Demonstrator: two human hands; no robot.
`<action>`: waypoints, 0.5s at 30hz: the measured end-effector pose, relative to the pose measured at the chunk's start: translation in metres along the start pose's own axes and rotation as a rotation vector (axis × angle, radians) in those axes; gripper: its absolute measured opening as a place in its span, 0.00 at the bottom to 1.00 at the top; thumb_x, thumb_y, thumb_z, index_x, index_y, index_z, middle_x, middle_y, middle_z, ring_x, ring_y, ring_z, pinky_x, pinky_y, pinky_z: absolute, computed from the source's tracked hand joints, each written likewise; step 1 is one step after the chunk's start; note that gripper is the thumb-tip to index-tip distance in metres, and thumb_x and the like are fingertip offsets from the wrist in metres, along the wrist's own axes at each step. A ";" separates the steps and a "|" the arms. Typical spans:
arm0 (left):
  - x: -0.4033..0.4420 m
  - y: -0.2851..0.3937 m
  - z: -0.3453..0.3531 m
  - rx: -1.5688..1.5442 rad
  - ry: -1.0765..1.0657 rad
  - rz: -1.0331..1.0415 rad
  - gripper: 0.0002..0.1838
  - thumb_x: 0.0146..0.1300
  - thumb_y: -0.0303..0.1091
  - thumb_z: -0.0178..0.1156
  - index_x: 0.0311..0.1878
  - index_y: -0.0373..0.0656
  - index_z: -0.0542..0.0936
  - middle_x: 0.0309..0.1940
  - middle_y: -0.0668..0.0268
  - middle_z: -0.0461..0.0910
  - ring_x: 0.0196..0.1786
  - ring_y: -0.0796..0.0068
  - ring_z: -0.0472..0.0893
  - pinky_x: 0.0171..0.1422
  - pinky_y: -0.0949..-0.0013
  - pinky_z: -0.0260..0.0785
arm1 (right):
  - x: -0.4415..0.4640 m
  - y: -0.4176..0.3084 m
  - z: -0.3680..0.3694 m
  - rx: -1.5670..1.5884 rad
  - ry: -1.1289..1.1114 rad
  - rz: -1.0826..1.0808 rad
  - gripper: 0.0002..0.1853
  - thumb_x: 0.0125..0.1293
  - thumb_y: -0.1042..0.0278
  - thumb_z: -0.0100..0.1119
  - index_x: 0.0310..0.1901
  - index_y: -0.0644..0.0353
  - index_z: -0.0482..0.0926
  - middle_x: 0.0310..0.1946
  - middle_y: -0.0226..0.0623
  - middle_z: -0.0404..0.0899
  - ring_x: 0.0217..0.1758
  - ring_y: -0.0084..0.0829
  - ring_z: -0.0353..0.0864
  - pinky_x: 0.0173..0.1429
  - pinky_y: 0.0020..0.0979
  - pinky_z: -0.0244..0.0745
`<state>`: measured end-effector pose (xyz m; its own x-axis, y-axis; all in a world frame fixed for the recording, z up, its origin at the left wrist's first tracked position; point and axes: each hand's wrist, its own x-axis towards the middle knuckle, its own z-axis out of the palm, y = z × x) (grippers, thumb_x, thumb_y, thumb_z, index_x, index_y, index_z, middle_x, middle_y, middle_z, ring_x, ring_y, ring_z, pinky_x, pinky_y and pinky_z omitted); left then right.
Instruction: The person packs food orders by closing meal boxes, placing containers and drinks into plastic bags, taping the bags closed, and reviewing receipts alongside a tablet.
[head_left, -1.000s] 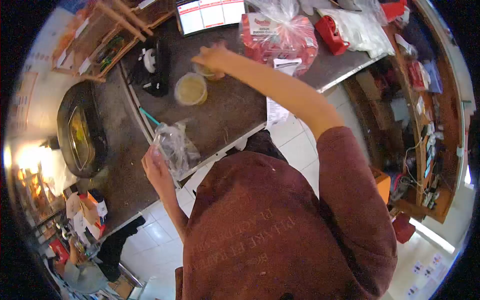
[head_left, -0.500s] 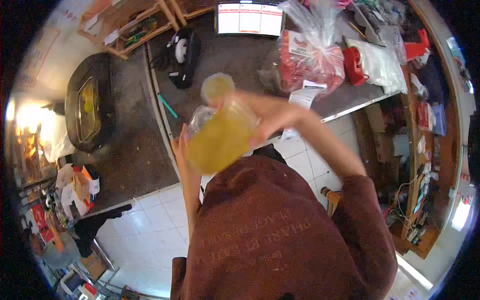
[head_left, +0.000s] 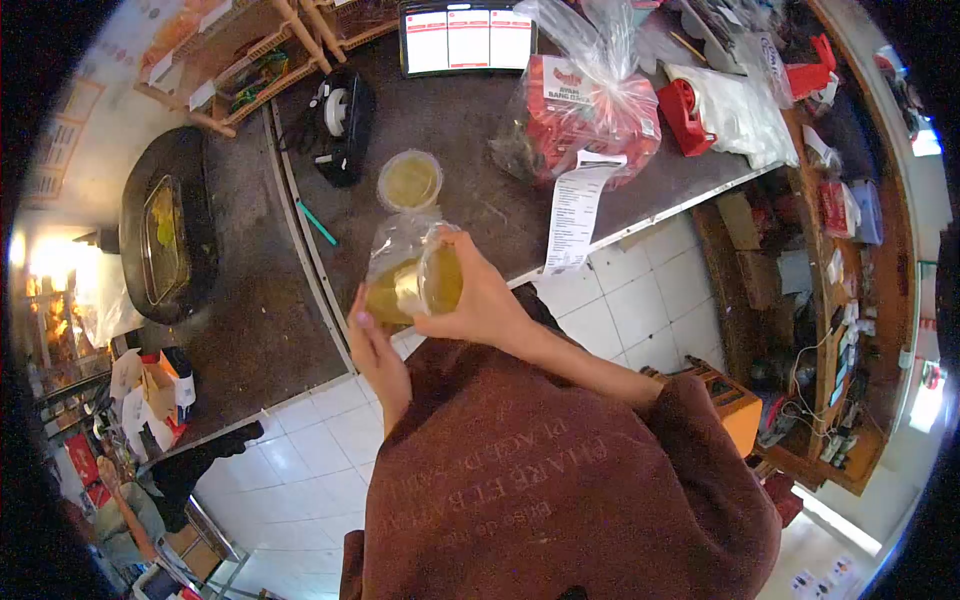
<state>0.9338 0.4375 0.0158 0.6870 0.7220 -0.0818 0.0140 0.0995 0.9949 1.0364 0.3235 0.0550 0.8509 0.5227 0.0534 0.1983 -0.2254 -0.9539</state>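
We have the yellow-green tub [head_left: 443, 280] in our right grip [head_left: 482, 308], which is closed around its side, thumb and fingers on opposite faces, so it seems held firmly while tilted over. A clear plastic bag [head_left: 392, 238] lies against the tub between our two grips; how much of the tub is inside it we cannot tell. Our left grip [head_left: 380, 358] is at the near left of tub and bag, probably as a support from below, though its fingers are partly hidden and we cannot tell how tightly they close. Just beyond the grips, a second tub [head_left: 410, 181] stands upright on the surface [head_left: 470, 130], a level spot that likely keeps its contents steady. Left of it lies a teal stick [head_left: 317, 223]. To the right of the grips, a printed receipt [head_left: 575, 215] hangs from a bagged red bundle [head_left: 600, 125], perhaps attached so that the two stay together.
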 end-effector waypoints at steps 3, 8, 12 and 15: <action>-0.003 0.011 -0.009 0.390 0.194 0.232 0.12 0.66 0.32 0.46 0.46 0.35 0.72 0.48 0.58 0.71 0.47 0.73 0.73 0.46 0.70 0.68 | 0.000 -0.005 -0.001 0.094 -0.080 0.144 0.41 0.36 0.60 0.68 0.53 0.60 0.58 0.44 0.50 0.70 0.49 0.42 0.72 0.52 0.36 0.66; 0.008 0.019 -0.043 0.639 -0.240 0.082 0.09 0.61 0.33 0.53 0.41 0.38 0.74 0.39 0.64 0.74 0.37 0.75 0.75 0.41 0.72 0.69 | 0.005 -0.007 -0.014 -0.051 -0.211 0.017 0.41 0.36 0.60 0.68 0.53 0.59 0.58 0.43 0.50 0.70 0.48 0.43 0.73 0.51 0.36 0.67; 0.004 0.018 -0.050 -0.771 -0.032 -0.414 0.16 0.65 0.43 0.46 0.43 0.38 0.71 0.38 0.63 0.74 0.41 0.73 0.75 0.50 0.66 0.66 | 0.000 -0.023 -0.017 0.058 -0.261 0.112 0.42 0.35 0.60 0.69 0.54 0.59 0.58 0.45 0.51 0.69 0.49 0.44 0.72 0.52 0.36 0.66; -0.004 0.013 -0.035 -0.466 0.076 -0.243 0.15 0.67 0.41 0.43 0.41 0.37 0.71 0.36 0.63 0.74 0.39 0.72 0.75 0.47 0.67 0.67 | -0.009 -0.026 0.003 -0.109 -0.088 -0.080 0.43 0.34 0.59 0.69 0.54 0.59 0.57 0.46 0.51 0.68 0.50 0.42 0.70 0.53 0.36 0.65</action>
<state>0.9057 0.4600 0.0270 0.6492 0.6864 -0.3276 -0.1702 0.5509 0.8170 1.0222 0.3268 0.0788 0.7852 0.6115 0.0977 0.3197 -0.2651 -0.9097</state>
